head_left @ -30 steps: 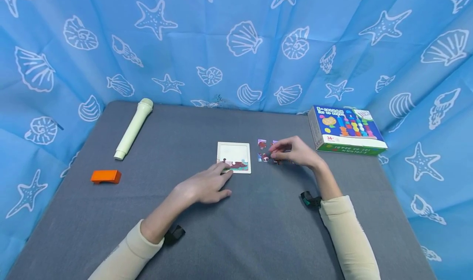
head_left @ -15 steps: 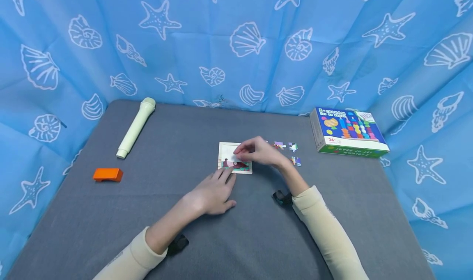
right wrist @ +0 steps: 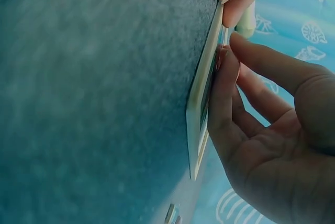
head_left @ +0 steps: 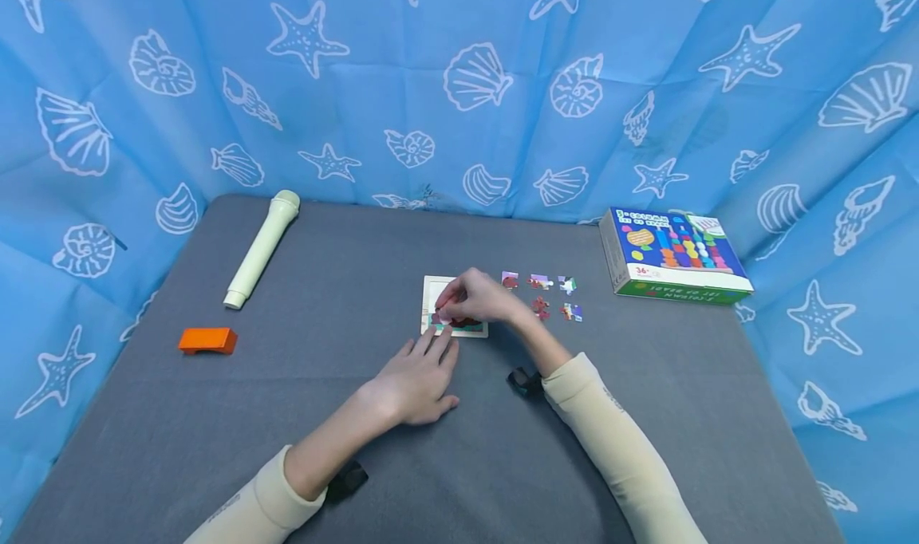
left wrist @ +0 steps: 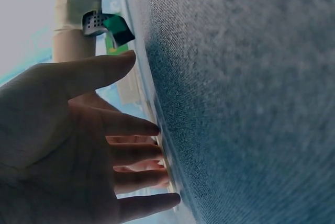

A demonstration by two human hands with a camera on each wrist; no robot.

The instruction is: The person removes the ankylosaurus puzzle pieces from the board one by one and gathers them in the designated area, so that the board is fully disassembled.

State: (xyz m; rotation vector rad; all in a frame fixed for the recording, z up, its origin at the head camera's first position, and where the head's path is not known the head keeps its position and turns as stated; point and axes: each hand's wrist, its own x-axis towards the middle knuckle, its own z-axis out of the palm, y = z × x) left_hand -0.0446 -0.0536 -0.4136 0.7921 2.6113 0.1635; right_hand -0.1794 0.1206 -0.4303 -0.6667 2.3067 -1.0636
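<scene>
A small square puzzle tray (head_left: pixel 428 289) with a pale rim lies mid-table, its lower part filled with a brown and teal picture. Over the tray, my right hand (head_left: pixel 477 297) pinches a jigsaw piece between thumb and fingertips; the fingers hide most of it. My left hand (head_left: pixel 420 380) lies just in front, fingers spread and fairly straight, fingertips at the tray's near rim. In the right wrist view, the right fingertips are down close to the tray's surface (right wrist: pixel 198 96). Several loose jigsaw pieces (head_left: pixel 540 281) lie to the right of the tray.
At the back right stands a blue and green toy box (head_left: pixel 678 253). A pale green toy microphone (head_left: pixel 260 249) lies at the back left, with an orange block (head_left: pixel 207 340) nearer. A blue shell-patterned curtain (head_left: pixel 402 89) hangs behind the grey table.
My right hand has moved left from the loose pieces to the tray, taking a jigsaw piece from the near left of the group. My left hand has drawn back slightly to the tray's near rim.
</scene>
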